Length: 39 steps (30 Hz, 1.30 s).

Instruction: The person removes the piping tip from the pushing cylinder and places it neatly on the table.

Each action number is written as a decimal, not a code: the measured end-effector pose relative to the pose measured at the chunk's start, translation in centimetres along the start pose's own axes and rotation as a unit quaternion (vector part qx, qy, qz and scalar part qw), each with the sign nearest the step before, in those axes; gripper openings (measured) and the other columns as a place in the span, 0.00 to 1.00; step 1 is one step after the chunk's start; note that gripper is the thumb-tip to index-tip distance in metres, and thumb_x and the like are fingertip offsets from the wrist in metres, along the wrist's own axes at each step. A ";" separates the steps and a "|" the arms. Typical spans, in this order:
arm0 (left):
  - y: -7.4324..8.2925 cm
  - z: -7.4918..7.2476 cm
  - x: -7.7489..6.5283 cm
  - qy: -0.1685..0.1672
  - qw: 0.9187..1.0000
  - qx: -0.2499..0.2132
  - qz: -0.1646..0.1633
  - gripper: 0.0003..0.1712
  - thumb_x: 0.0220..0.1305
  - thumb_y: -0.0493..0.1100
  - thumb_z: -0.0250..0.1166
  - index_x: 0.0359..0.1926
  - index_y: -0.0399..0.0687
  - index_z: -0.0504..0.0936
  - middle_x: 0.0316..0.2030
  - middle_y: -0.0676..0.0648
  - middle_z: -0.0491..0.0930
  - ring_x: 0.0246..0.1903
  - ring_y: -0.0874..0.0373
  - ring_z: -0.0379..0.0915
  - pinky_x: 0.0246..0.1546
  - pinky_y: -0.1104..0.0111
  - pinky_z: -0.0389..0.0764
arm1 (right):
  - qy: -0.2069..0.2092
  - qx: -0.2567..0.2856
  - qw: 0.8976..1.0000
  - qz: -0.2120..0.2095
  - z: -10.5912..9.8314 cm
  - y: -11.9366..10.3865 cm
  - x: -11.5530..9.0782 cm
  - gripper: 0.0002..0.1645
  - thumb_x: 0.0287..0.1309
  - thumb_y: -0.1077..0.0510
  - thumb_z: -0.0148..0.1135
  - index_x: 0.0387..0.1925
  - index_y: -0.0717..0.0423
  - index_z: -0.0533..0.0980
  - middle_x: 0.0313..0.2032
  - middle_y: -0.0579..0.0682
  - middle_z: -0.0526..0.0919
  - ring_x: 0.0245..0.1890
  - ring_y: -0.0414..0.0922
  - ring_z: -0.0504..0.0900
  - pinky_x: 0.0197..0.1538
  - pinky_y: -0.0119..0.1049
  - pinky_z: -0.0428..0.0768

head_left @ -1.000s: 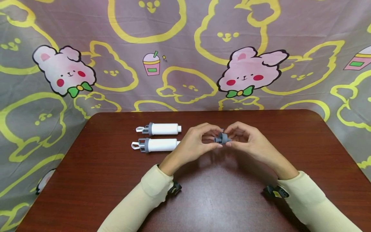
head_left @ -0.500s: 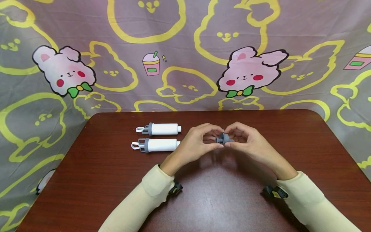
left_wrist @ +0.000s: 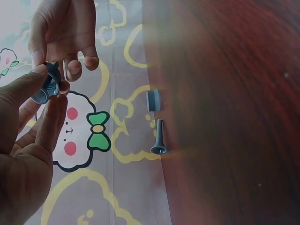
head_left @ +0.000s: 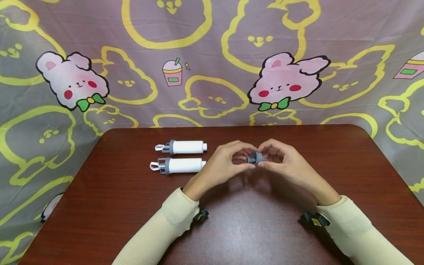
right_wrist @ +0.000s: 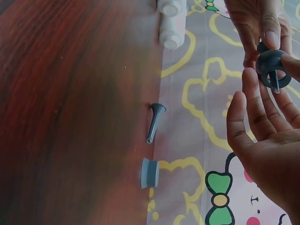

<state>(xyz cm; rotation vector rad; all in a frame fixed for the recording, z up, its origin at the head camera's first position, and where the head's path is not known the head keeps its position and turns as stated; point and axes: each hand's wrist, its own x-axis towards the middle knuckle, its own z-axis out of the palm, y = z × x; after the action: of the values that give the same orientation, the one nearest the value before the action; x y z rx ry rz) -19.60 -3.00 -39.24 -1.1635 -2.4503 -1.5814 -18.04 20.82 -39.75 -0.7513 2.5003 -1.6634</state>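
Note:
Above the table, both hands hold one small grey plastic fitting (head_left: 255, 158) between them. My left hand (head_left: 222, 159) pinches its narrow, tube-like end with thumb and fingers. From the other side, the right hand (head_left: 287, 159) grips the wider part, its thumb on the rounded dome. In the right wrist view the fitting (right_wrist: 271, 62) shows a dome, a ring and a thin stem poking through. The left wrist view shows its hollow open end. Beyond the hands lie a grey rod with a flared end (left_wrist: 160, 140) and a short grey cap (left_wrist: 153, 101), both hidden in the head view.
Two white cylinders with grey collars and white loop handles lie side by side at the left: a far one (head_left: 188, 147) and a near one (head_left: 185, 165), whose tip is behind the left wrist. A patterned curtain (head_left: 212, 66) hangs behind the brown table (head_left: 116, 206).
The grey fitting has turned slightly between the fingers, its wide rim tilting. Both hands stay in nearly the same place, and the white cylinders have not moved.

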 end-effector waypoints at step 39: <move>-0.5 -0.1 -0.2 -0.002 0.998 0.060 0.008 0.08 0.66 0.32 0.71 0.46 0.42 0.89 0.43 0.48 0.83 0.48 0.58 0.82 0.52 0.77 0.82 | -0.005 -0.018 0.999 0.032 -0.6 0.3 -0.6 0.15 0.67 0.62 0.70 0.52 0.56 0.78 0.39 0.53 0.84 0.38 0.44 0.85 0.42 0.33 0.82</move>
<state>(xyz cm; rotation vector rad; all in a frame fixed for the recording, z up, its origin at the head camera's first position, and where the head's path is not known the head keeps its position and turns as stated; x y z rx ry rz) -19.75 -3.32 -39.63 -1.1657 -2.4917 -1.4080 -17.81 21.69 -39.84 -0.6732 2.5251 -1.5960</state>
